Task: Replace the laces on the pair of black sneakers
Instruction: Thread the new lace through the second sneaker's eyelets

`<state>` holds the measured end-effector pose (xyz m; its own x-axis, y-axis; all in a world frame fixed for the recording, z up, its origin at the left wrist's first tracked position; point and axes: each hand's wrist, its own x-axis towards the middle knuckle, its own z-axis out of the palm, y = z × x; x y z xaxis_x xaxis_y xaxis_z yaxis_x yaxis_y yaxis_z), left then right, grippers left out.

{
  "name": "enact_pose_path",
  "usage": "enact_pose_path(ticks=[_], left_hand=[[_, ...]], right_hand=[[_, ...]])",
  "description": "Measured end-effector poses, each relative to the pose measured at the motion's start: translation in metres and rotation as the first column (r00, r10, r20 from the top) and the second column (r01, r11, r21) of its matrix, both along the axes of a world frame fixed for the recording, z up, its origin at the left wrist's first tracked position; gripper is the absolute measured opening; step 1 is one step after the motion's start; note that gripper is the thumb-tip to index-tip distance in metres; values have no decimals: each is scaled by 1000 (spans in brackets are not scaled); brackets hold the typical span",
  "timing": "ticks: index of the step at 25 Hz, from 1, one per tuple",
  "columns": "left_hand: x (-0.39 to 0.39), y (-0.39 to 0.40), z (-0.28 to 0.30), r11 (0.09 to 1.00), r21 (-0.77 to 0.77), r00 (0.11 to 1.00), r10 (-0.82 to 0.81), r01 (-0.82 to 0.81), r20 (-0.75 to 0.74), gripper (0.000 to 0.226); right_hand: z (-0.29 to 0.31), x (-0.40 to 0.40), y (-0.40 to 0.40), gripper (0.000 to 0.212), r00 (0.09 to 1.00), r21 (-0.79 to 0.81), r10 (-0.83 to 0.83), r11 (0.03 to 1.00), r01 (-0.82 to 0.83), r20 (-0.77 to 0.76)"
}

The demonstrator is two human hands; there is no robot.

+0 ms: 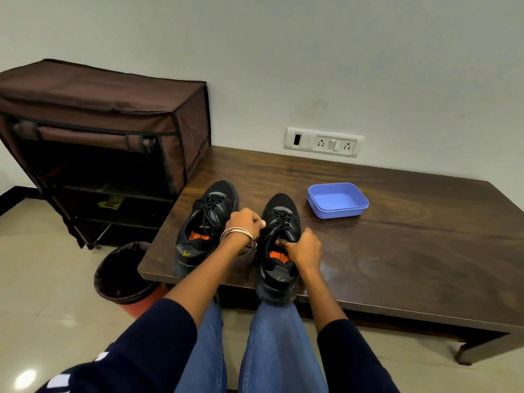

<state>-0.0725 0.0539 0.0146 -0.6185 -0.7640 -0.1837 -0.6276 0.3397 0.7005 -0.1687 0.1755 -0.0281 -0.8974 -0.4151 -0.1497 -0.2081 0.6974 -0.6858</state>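
Observation:
Two black sneakers with orange insoles stand side by side near the front left of a dark wooden table (397, 236), toes pointing away. The left sneaker (207, 222) is laced in black and untouched. My left hand (245, 222), with bangles on the wrist, pinches the black lace at the left side of the right sneaker (279, 245). My right hand (304, 246) grips the right sneaker at its collar, fingers hooked at the opening by the tongue. The right sneaker's heel hangs slightly over the table edge.
An empty blue plastic tray (337, 199) sits on the table behind and right of the shoes. A brown fabric shoe rack (107, 143) stands on the floor at the left. A lined waste bin (124, 273) stands beside the table's front left corner. Wall sockets (324, 141) lie behind.

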Motion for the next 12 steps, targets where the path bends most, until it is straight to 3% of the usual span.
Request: enact_pose_path(ticks=[7, 10, 12], left_hand=[[-4, -4, 7, 987, 147, 995, -75, 64, 69, 20], [2, -5, 21, 952, 304, 999, -28, 18, 29, 24], [6, -5, 41, 917, 398, 994, 67, -27, -86, 20]], right_hand=[[-2, -1, -2, 65, 1000, 0, 3, 1000, -3, -2], [-2, -2, -2, 66, 1000, 7, 6, 1000, -6, 11], [-3, -3, -1, 65, 1000, 11, 5, 1000, -5, 0]])
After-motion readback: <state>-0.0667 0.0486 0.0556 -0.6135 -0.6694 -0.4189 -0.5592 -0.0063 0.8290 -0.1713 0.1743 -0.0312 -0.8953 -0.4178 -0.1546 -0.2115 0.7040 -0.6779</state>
